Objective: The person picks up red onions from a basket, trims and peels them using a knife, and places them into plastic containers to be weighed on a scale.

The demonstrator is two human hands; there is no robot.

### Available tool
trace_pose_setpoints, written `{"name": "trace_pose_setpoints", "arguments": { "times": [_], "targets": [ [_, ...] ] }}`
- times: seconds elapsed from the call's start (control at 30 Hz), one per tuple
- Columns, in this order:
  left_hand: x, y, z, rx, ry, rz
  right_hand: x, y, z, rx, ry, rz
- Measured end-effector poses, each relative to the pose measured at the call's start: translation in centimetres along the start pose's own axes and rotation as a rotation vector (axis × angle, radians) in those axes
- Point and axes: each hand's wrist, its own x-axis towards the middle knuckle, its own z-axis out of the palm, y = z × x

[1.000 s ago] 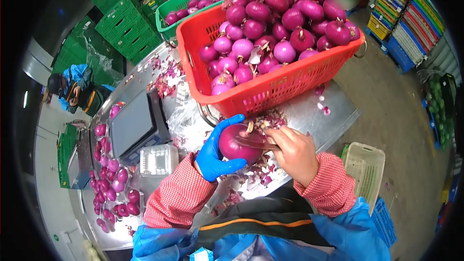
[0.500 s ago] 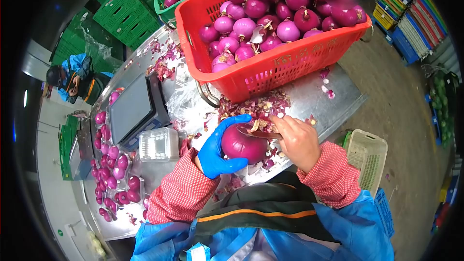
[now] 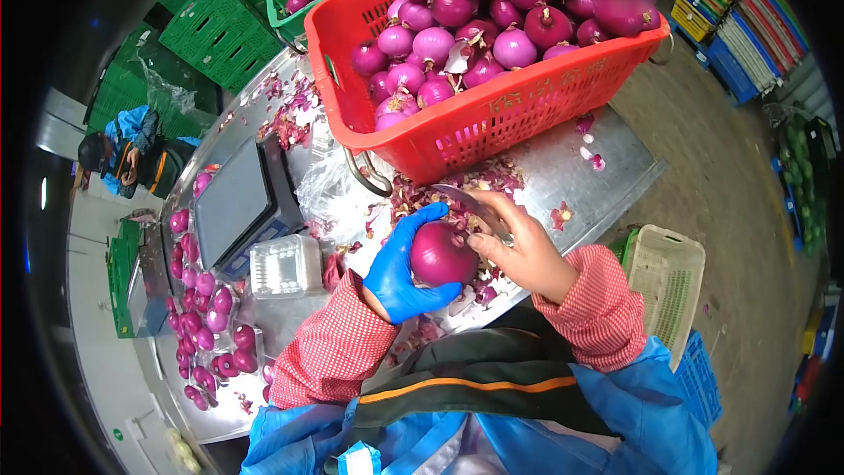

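My left hand (image 3: 403, 268), in a blue glove, is closed around a large red onion (image 3: 442, 255) and holds it above the table. My bare right hand (image 3: 519, 242) grips a small knife (image 3: 459, 197), its blade pointing left over the far side of the onion. The right thumb touches the onion near its top, where a little loose skin shows. The fingers hide most of the knife's handle. Beneath both hands lie scattered onion skins (image 3: 492, 178).
A red basket (image 3: 492, 119) heaped with red onions stands beyond my hands. To the left are a scale (image 3: 237, 198), a clear plastic box (image 3: 287, 265) and several packed onions (image 3: 200, 317). A pale basket (image 3: 665, 286) sits low at right. A co-worker (image 3: 132, 154) is far left.
The knife has come off the onion's top and swung up and away, blade angled upward. My right thumb has moved onto the onion. The dry tip seen under the blade is gone from there.
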Motion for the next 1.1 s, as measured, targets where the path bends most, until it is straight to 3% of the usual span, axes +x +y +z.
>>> {"name": "trace_pose_setpoints", "arguments": {
  "times": [0.03,0.13,0.2,0.27,0.3,0.4,0.43,0.5,0.53,0.57,0.6,0.67,0.8,0.83,0.93,0.97,1.1],
  "targets": [
    [-0.2,-0.6,0.1,0.027,0.009,-0.002,0.5,0.6,0.6,0.047,0.043,-0.080],
    [0.1,-0.2,-0.2,0.231,-0.025,0.102,0.9,0.2,-0.5,-0.145,-0.216,0.064],
    [-0.2,-1.1,-0.1,0.323,0.052,0.068,0.3,-0.4,0.4,-0.071,-0.252,-0.102],
    [0.0,-2.6,-0.7,0.386,0.110,0.116,-0.5,-1.4,0.3,-0.013,-0.537,0.007],
    [-0.1,-3.1,-0.6,0.344,0.137,0.106,-0.9,-0.9,0.2,0.104,-0.520,0.061],
    [-0.4,-4.7,-0.8,-0.212,0.136,-0.211,-0.9,1.3,0.0,0.045,-0.082,0.248],
    [-0.5,-5.1,-1.0,-0.434,0.065,-0.280,-0.9,1.3,-0.1,-0.057,-0.043,0.148],
    [-0.8,-5.9,-1.3,-0.876,-0.090,-0.416,-1.0,1.1,0.2,0.089,-0.132,0.137],
    [-0.7,-6.2,-1.3,-0.934,-0.150,-0.379,-1.1,0.9,0.5,0.161,-0.171,0.134],
    [-0.5,-6.6,-1.2,-0.992,-0.213,-0.343,-1.2,1.1,1.2,0.259,-0.056,0.083],
    [-0.4,-6.9,-1.2,-1.049,-0.277,-0.311,-1.3,1.5,0.9,0.417,-0.085,0.234],
    [-0.1,-4.3,1.2,-0.568,-0.053,-0.064,-1.8,2.7,0.2,0.733,-0.145,0.536],
    [0.0,-3.9,2.2,-0.714,0.120,-0.062,-3.0,3.6,3.1,0.897,-0.073,0.676],
    [-0.2,-4.5,2.2,-0.714,0.138,-0.080,-3.0,4.0,2.8,0.809,-0.103,0.629],
    [-0.9,-4.9,1.7,-0.697,0.151,-0.144,-2.3,2.5,2.1,-0.296,0.129,0.055],
    [-1.1,-4.6,1.7,-0.653,0.167,-0.109,-2.1,1.0,1.2,-0.550,0.120,-0.107],
    [-1.7,-2.4,1.3,-0.633,0.119,-0.176,-1.6,-1.0,0.6,-0.866,0.032,-0.314]
  ]
}}
